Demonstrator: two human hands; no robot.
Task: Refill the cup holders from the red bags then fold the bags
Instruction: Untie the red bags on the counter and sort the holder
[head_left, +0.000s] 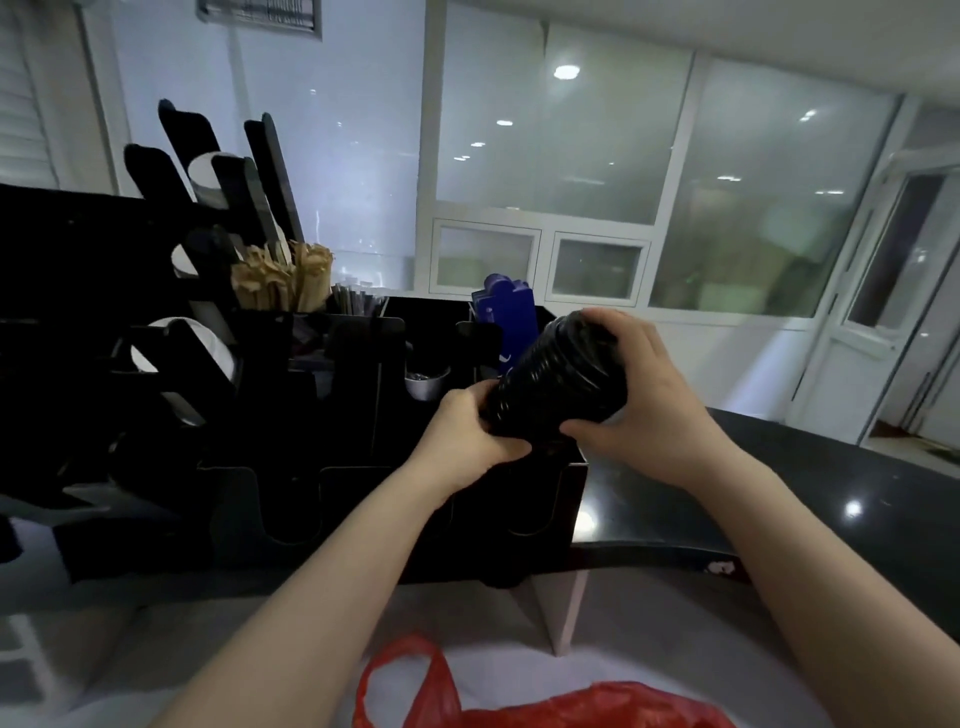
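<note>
I hold a stack of black lids (558, 374) tilted over the right end of the black cup holder organiser (363, 499). My left hand (470, 436) grips the stack's lower end. My right hand (639, 395) wraps its upper side, fingers over the top. A red plastic bag (519, 701) lies crumpled at the bottom of the view, one handle loop standing up. White cups (202, 171) sit in the organiser's slanted slots at the left.
Brown paper-wrapped sticks (283, 278) and a blue card holder (506, 317) stand in the organiser's back compartments. A glossy black counter (779, 493) runs to the right. Glass partitions and a door fill the background.
</note>
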